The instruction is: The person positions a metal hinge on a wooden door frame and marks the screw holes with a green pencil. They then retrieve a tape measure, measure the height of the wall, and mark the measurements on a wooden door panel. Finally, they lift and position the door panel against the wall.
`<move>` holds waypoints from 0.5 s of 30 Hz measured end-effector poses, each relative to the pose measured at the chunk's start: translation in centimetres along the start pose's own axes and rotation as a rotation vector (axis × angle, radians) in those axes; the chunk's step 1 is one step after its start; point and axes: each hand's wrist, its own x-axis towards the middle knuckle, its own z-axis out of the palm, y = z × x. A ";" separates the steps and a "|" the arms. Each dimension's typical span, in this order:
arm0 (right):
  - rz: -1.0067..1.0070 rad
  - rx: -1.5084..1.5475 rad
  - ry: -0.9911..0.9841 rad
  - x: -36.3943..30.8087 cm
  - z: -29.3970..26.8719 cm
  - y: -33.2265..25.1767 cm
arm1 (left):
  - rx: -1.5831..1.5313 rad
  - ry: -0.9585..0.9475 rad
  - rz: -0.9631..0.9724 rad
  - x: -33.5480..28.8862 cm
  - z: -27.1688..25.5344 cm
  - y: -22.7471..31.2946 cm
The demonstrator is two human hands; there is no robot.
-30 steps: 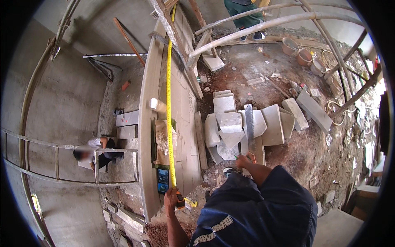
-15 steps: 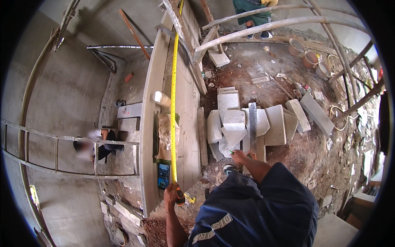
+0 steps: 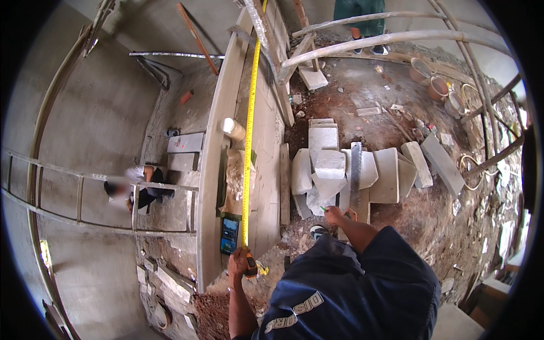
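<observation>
In my left hand (image 3: 238,262) I grip an orange and black tape measure (image 3: 251,266). Its yellow blade (image 3: 250,141) runs straight away from me along a long board-like platform (image 3: 266,147). My right hand (image 3: 334,215) is closed round a thin green stick, perhaps a pen (image 3: 323,208), whose tip pokes out. Just beyond that hand, a handsaw (image 3: 356,170) with a toothed grey blade leans on a pile of pale blocks (image 3: 331,164). A phone (image 3: 229,235) with a lit screen lies on the platform, close to my left hand.
A white cup (image 3: 233,129) and a torn paper sack (image 3: 234,175) sit on the platform. Poles (image 3: 396,37) cross at the far right, near several buckets (image 3: 437,86). One person (image 3: 150,181) crouches below left behind a ladder (image 3: 102,173); another person (image 3: 358,20) stands at the back.
The whole view has shifted slightly, so the platform and blocks appear a little farther right. Both hands keep their grip, and the tape stays stretched out.
</observation>
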 end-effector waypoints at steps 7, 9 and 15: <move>0.084 0.242 -0.060 -0.8 -1.4 -0.5 | -0.022 0.010 0.009 0.4 0.0 -0.6; 0.094 0.272 -0.090 0.2 -0.6 0.9 | -0.041 0.006 0.013 0.5 -0.2 -0.1; 0.171 0.204 -0.108 -0.4 -1.6 -0.4 | -0.086 0.018 0.039 0.1 -0.4 0.2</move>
